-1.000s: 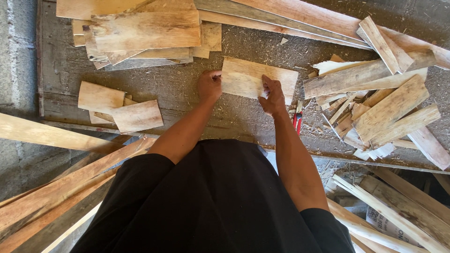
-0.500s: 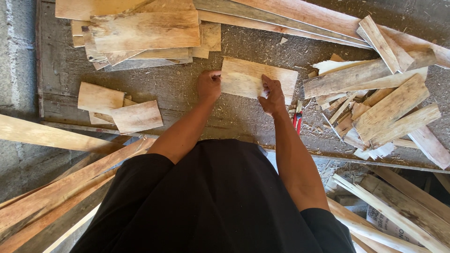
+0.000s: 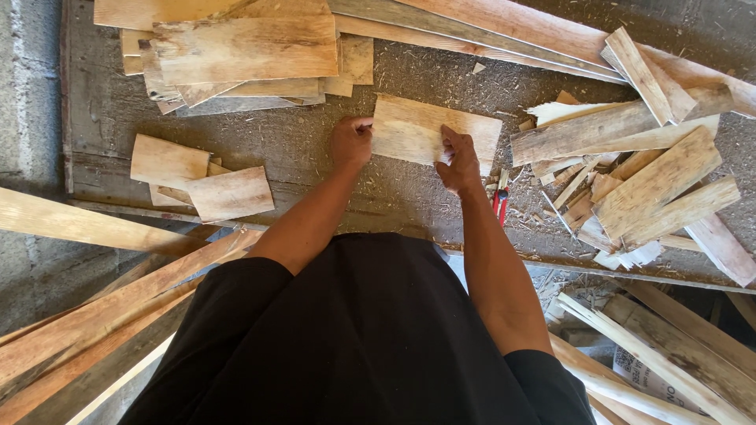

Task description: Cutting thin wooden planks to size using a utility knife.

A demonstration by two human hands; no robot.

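A flat, pale wooden board piece [image 3: 421,126] lies on the dusty workbench [image 3: 307,145] in front of me. My left hand [image 3: 350,142] grips its left edge with curled fingers. My right hand [image 3: 459,160] presses on its lower right part, fingers bent over the wood. Both forearms reach forward from my black shirt. A red-handled tool [image 3: 499,203] lies on the bench just right of my right wrist.
A stack of cut boards [image 3: 236,51] sits at the back left. Two small board pieces [image 3: 201,179] lie at the left. Offcuts and splintered strips [image 3: 642,177] pile up at the right. Long planks [image 3: 94,315] lean below the bench on both sides.
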